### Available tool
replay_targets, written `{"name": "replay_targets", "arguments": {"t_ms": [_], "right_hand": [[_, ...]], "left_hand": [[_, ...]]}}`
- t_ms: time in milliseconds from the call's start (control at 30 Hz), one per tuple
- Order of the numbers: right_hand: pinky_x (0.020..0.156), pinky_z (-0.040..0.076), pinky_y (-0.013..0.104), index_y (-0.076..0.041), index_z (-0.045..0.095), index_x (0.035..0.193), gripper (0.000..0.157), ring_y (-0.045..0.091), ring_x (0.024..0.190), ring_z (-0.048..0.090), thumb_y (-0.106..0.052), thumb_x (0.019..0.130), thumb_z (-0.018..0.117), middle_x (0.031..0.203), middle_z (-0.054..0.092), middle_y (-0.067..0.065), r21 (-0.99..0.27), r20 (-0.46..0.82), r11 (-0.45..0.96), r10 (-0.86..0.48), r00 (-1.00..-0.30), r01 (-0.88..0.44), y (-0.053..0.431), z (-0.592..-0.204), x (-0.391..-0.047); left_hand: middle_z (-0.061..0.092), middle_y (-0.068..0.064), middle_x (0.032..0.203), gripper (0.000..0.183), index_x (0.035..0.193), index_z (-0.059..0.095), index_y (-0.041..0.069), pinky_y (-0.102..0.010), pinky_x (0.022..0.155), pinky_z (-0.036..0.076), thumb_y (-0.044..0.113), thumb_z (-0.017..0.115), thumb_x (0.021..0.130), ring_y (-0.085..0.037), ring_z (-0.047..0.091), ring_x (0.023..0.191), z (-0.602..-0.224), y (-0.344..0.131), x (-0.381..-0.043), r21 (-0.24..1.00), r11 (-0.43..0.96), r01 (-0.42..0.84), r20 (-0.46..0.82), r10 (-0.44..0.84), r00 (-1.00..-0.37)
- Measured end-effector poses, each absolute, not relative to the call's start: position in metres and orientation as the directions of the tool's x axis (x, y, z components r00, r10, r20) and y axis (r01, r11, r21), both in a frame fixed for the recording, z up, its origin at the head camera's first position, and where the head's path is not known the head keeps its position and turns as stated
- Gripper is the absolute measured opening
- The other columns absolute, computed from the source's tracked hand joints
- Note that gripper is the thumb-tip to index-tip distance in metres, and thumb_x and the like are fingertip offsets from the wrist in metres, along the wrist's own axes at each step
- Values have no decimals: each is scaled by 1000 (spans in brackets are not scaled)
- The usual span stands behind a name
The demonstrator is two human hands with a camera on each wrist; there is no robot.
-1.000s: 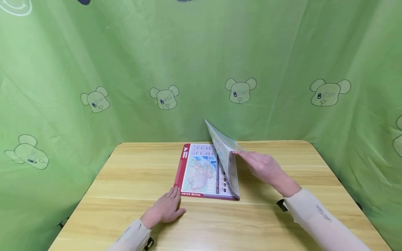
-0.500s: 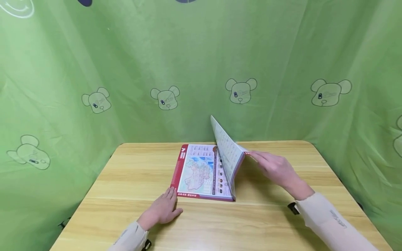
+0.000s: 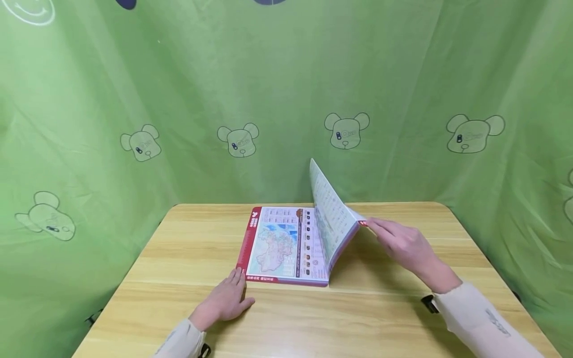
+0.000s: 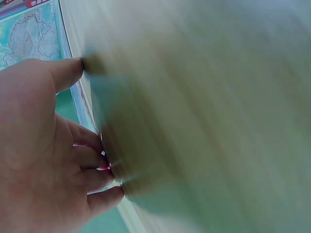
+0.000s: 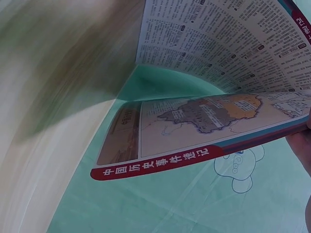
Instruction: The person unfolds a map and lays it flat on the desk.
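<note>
A map booklet (image 3: 273, 248) with a red border lies on the wooden table, a printed map facing up. Its right part, a raised leaf (image 3: 331, 214), stands up at a slant with small print on its face. My right hand (image 3: 405, 248) pinches that leaf by its right corner; in the right wrist view only a sliver of the hand (image 5: 302, 150) shows at the edge. Flat with fingers extended, my left hand (image 3: 224, 298) rests on the table, fingertips touching the booklet's near left corner. In the left wrist view, the left hand (image 4: 39, 131) has its fingertips against the tabletop.
The light wooden table (image 3: 170, 258) has rounded far corners. Behind and beside it hangs a green curtain (image 3: 286, 89) printed with bear heads. Black straps (image 3: 429, 303) show near the sleeve cuffs.
The raised leaf has swung further right and up with the right hand, uncovering more of the page. The booklet's flat part and the left hand have shifted a little left.
</note>
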State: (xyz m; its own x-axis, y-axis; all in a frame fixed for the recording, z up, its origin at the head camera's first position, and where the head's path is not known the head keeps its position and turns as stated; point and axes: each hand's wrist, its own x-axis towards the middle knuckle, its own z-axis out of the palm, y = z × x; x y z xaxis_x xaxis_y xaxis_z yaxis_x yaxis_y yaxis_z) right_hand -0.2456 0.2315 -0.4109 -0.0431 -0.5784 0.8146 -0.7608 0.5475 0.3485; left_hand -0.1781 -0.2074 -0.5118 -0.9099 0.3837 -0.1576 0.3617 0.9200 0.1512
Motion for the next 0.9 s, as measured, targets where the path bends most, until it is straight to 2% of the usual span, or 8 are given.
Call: {"name": "replay_targets", "arguments": {"t_ms": [300,567,900], "right_hand": [[48,54,39,4,68,106,32,30,69,68,-10,98,40,97,70,16,341,810,570,-581,-74,-748,251,-416,-237],[45,52,39,4,69,105,32,30,66,67,-9,98,40,95,70,16,350,808,575,-585,-72,-739,259,-414,-228],[47,53,40,3,68,106,35,30,69,67,-13,100,38,97,70,16,355,787,600,-606,-117,-716,272,-412,-215]], "left_hand": [[23,-31,147,80,140,30,-14,-49,111,24,50,47,95,-42,22,137,-508,-206,-177,173,921,349,-164,377,-912],[23,-31,147,79,140,30,-14,-49,111,23,49,47,95,-41,22,137,-509,-205,-176,178,918,354,-165,383,-909],[24,-33,146,80,139,31,-16,-49,111,24,48,49,95,-43,23,137,-508,-207,-174,197,907,372,-143,402,-905]]}}
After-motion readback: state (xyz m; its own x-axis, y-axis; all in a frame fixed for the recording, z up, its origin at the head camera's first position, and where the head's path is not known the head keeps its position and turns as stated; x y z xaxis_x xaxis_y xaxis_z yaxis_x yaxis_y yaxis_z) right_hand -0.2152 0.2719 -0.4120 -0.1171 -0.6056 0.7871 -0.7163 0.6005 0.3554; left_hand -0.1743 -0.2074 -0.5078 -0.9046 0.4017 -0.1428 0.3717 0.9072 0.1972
